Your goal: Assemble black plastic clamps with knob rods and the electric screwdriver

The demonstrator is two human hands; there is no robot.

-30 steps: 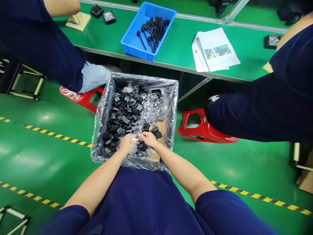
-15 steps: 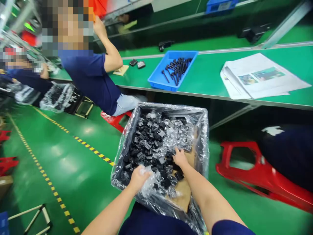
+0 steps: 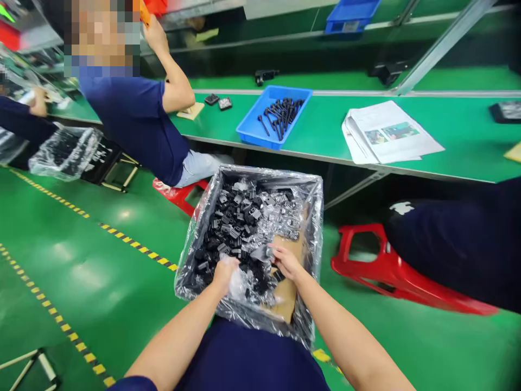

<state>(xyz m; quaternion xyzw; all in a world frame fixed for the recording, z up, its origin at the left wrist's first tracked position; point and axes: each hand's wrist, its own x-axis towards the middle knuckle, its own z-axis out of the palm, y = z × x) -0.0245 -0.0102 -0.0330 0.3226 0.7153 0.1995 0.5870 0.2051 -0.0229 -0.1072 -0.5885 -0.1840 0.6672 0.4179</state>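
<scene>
While both bare hands work low over a large square crate, its clear plastic liner folds out over the rim. Read the crate as a clock, with twelve farthest from the wearer. At eight o'clock, the left hand is curled closed around crumpled clear film; whether the film holds anything cannot be told. Near three o'clock, the right hand has its thumb and forefinger drawn together on a grey translucent piece, too blurred to identify.

Loose black parts fill the crate from eight to eleven o'clock. Shiny clear-wrapped pieces lie at one to two, and brown cardboard shows at four to five. The handling looks partway through: the shiny pieces are gathered apart, yet a deep heap of black parts lies loose and both hands are occupied. How many pieces are finished cannot be judged.

Beyond the crate, toward one o'clock, a blue tray of black rods stands on a green bench; papers lie at two. Co-workers sit at ten and three o'clock.
</scene>
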